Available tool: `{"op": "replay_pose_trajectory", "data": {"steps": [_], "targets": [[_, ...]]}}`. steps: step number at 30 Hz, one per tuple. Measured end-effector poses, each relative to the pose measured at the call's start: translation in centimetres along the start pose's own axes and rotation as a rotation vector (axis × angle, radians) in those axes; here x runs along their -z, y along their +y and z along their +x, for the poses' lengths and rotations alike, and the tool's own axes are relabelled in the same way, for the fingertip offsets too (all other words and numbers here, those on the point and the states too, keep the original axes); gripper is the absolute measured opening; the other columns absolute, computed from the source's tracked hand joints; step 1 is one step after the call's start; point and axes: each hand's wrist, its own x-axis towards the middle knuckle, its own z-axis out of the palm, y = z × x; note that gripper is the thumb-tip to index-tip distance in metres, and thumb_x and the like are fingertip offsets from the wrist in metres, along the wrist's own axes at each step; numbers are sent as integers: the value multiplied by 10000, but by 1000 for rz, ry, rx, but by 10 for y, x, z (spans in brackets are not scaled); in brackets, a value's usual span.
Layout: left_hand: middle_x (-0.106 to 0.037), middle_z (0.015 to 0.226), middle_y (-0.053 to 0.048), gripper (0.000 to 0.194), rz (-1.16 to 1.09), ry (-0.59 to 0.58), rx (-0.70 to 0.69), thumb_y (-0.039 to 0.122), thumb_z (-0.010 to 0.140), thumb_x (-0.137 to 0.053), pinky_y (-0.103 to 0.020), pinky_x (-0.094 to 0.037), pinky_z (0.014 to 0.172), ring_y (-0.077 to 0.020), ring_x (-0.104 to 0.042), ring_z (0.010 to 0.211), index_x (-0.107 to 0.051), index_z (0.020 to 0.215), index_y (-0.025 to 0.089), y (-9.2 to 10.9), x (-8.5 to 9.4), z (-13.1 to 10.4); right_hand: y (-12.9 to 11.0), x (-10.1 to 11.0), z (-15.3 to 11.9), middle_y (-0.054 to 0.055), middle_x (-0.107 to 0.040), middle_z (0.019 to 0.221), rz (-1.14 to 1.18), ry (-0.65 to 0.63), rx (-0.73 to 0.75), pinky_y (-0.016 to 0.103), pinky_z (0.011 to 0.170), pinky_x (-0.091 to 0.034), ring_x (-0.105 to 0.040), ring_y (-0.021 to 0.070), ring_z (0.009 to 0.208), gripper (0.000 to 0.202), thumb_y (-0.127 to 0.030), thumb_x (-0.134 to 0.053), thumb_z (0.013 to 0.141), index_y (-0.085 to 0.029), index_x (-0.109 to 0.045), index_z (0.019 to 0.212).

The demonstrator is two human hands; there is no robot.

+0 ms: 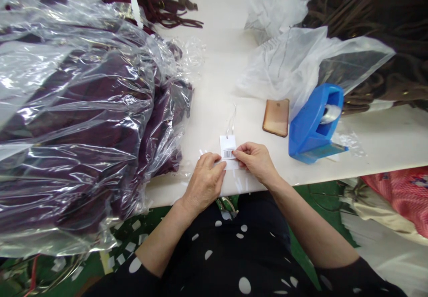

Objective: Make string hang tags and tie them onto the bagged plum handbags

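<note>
A white hang tag point(227, 142) with a printed barcode lies on the table near its front edge, its thin string loop point(231, 121) stretching away from me. My right hand point(257, 159) pinches the right edge of the tag beside the barcode, thumb and forefinger together. At the tag's lower left corner, my left hand point(206, 177) is closed, with curled fingers and the thumb pressing at the edge. A second white piece shows under the tag's lower end, partly covered by the fingers. Small clear strips lie on the table close to both hands.
Plastic-wrapped dark purple garments point(100, 123) fill the left side. To the right are a phone point(276, 117), a blue tape dispenser point(309, 129), a translucent plastic bag point(284, 60) and dark brown goods point(384, 25). The table edge point(321, 177) runs just before my body.
</note>
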Motion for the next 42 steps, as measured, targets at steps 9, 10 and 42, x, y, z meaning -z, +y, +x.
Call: {"op": "replay_pose_trajectory", "data": {"steps": [9,10,42], "targets": [[-528,1013,-113,190,23,-4,-5,146,839,-465,-400,-438,869,-219,-463,975,-593,978,144,1,1,0,0,-1,2,-31,-527,424,-23,0,7,200,380,-328,-453,89,363,178,-329,-606,667,-160,-568,625],[-530,1012,-114,190,27,-7,-5,146,839,-466,-400,-438,871,-220,-464,976,-595,979,141,1,1,0,1,0,2,-31,-527,424,-30,0,9,199,383,-330,-454,88,365,173,-325,-602,671,-159,-571,629],[-560,1237,-29,132,160,-155,58,133,846,-421,-400,-402,898,-234,-432,1076,-545,869,172,8,3,4,18,10,-25,62,-626,1156,-932,59,770,492,1034,-227,-496,258,1135,291,-281,-381,929,-176,-602,1088]]}}
